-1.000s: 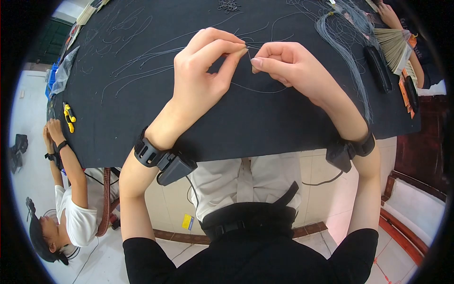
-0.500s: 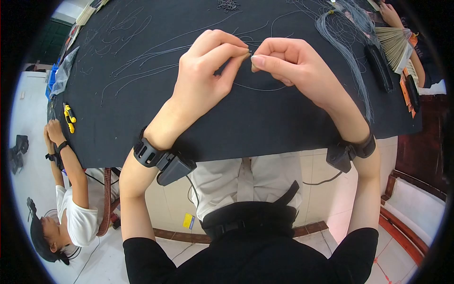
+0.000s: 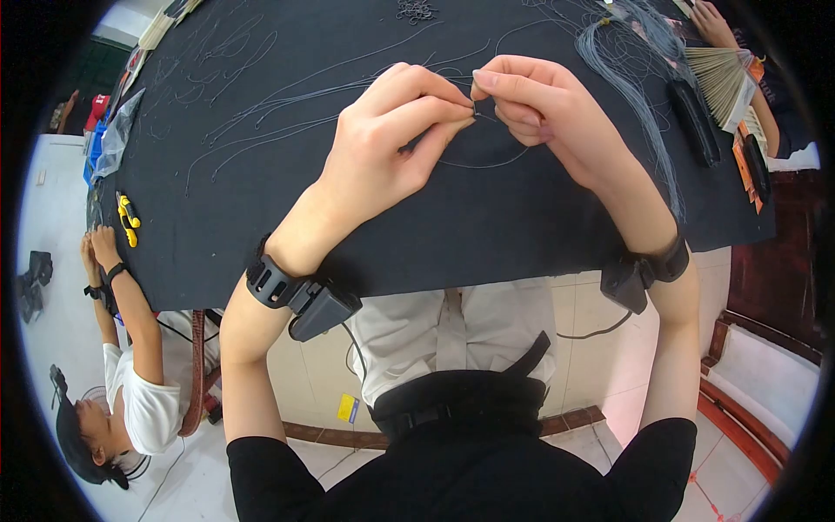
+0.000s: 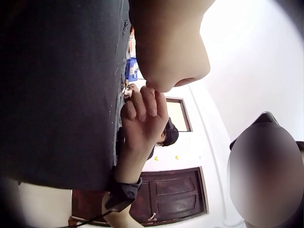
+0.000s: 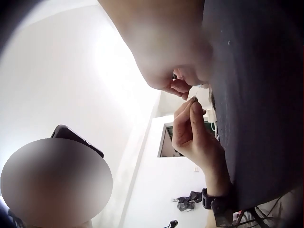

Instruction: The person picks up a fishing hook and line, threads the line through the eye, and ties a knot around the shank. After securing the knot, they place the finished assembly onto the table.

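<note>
My left hand (image 3: 396,130) is over the black-covered table (image 3: 417,235), pinching a small dark piece (image 3: 475,110) between thumb and fingertips. Just right of it, my right hand (image 3: 552,109) holds a thin grey line between thumb and forefinger, its other fingers curled. The fingertips of both hands nearly meet. A slack stretch of line (image 3: 487,166) curves below them. In the right wrist view, the left hand (image 5: 197,135) shows thumb and forefinger pressed together at the tip. The small piece is too tiny to make out its kind.
Several grey lines (image 3: 278,96) lie spread to the left. A bundle of grey line (image 3: 626,87) and a black case (image 3: 694,123) lie on the right. Yellow-handled pliers (image 3: 128,217) sit near the left edge. Small dark rings (image 3: 417,10) are piled at the back. Other people work at both sides.
Both hands have shifted slightly to the right. The right hand's thumb and forefinger have risen above the left fingertips, where they were level with or below them before.
</note>
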Tool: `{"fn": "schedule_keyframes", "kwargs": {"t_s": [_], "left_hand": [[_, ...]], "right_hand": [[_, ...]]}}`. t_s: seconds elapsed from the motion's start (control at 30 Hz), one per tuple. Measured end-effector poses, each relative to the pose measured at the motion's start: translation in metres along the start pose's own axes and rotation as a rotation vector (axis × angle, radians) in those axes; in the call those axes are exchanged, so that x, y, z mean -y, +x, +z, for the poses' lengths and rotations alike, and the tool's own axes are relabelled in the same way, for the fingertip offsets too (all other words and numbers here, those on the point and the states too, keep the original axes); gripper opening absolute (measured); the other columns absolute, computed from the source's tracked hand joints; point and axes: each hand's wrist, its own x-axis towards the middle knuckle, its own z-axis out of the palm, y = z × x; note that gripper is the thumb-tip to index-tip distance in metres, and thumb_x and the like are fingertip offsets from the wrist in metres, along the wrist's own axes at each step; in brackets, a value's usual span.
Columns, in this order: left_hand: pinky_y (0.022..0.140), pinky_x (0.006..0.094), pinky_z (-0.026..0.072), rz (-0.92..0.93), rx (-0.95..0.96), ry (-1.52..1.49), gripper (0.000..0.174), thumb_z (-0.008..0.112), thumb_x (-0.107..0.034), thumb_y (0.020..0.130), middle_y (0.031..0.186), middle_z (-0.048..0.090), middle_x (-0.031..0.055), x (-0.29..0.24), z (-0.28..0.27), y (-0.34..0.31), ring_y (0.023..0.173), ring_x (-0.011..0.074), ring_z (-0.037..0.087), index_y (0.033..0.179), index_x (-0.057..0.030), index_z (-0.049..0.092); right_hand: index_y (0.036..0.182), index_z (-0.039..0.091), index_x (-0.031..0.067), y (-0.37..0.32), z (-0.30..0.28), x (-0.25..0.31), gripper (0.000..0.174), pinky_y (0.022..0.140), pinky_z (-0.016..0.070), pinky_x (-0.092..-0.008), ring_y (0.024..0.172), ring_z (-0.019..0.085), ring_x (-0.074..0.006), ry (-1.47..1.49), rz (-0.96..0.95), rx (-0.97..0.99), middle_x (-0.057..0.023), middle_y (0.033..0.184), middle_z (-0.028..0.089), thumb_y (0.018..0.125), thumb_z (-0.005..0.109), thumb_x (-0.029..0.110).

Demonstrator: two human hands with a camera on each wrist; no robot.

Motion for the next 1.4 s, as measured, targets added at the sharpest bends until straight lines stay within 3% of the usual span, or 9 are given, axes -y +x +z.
{"fn": "schedule_keyframes", "kwargs": {"t_s": [0.23,0.43,0.53,0.73,0.83,0.93,1.4], "left_hand": [[0.057,0.0261,0.0460,-0.011,-0.017,-0.027,0.012,0.067,0.003,0.065,0.078,0.058,0.0057,0.000,-0.001,-0.001,0.068,0.0193,0.056,0.074,-0.0019,0.061],[0.057,0.0252,0.0473,-0.016,-0.053,-0.023,0.012,0.067,0.003,0.066,0.078,0.059,0.0061,0.001,-0.001,0.000,0.069,0.0190,0.058,0.075,-0.0019,0.061],[0.058,0.0252,0.0477,-0.037,-0.078,0.029,0.011,0.066,0.004,0.066,0.077,0.059,0.0066,0.003,-0.002,0.000,0.069,0.0189,0.058,0.075,-0.0016,0.061],[0.059,0.0259,0.0479,-0.065,-0.132,0.099,0.010,0.065,0.004,0.067,0.077,0.060,0.0068,0.006,-0.001,0.000,0.070,0.0194,0.058,0.074,-0.0011,0.060],[0.059,0.0267,0.0476,-0.073,-0.130,0.118,0.010,0.065,0.004,0.067,0.077,0.060,0.0065,0.007,-0.001,0.000,0.070,0.0200,0.058,0.074,-0.0011,0.060],[0.060,0.0274,0.0470,-0.073,-0.121,0.126,0.010,0.064,0.004,0.067,0.077,0.059,0.0062,0.007,0.000,-0.001,0.070,0.0205,0.057,0.074,-0.0012,0.060],[0.058,0.0281,0.0459,-0.020,-0.081,0.120,0.010,0.063,0.005,0.066,0.077,0.058,0.0052,0.005,0.001,-0.001,0.070,0.0205,0.055,0.073,-0.0016,0.059]], "right_hand": [[0.080,0.056,0.0081,0.002,0.000,-0.005,0.016,0.040,0.0167,-0.0162,0.043,0.024,0.0011,0.021,0.059,0.007,0.0103,0.051,0.032,0.087,0.051,0.022],[0.083,0.062,0.0065,0.003,-0.002,-0.009,0.019,0.043,0.0247,-0.0171,0.049,0.034,-0.0021,-0.143,0.092,0.035,0.0060,0.056,0.043,0.084,0.055,0.024],[0.078,0.057,0.0075,0.002,0.003,-0.010,0.019,0.043,0.0191,-0.0175,0.047,0.027,-0.0005,-0.241,0.039,0.029,0.0088,0.054,0.034,0.085,0.055,0.025],[0.077,0.058,0.0065,-0.002,0.008,-0.005,0.021,0.043,0.0199,-0.0177,0.047,0.028,-0.0008,-0.272,-0.006,0.041,0.0082,0.054,0.035,0.084,0.055,0.026],[0.082,0.062,0.0030,-0.004,0.005,0.001,0.022,0.050,0.0322,-0.0193,0.056,0.043,-0.0058,-0.293,-0.021,0.068,0.0005,0.064,0.053,0.082,0.056,0.024],[0.083,0.062,0.0027,-0.005,0.006,0.003,0.022,0.050,0.0322,-0.0195,0.056,0.043,-0.0056,-0.286,-0.072,0.045,0.0002,0.064,0.054,0.082,0.055,0.024],[0.082,0.060,0.0003,-0.005,0.004,-0.001,0.022,0.044,0.0276,-0.0192,0.048,0.038,-0.0034,-0.370,-0.218,0.110,0.0023,0.056,0.047,0.084,0.055,0.021]]}}
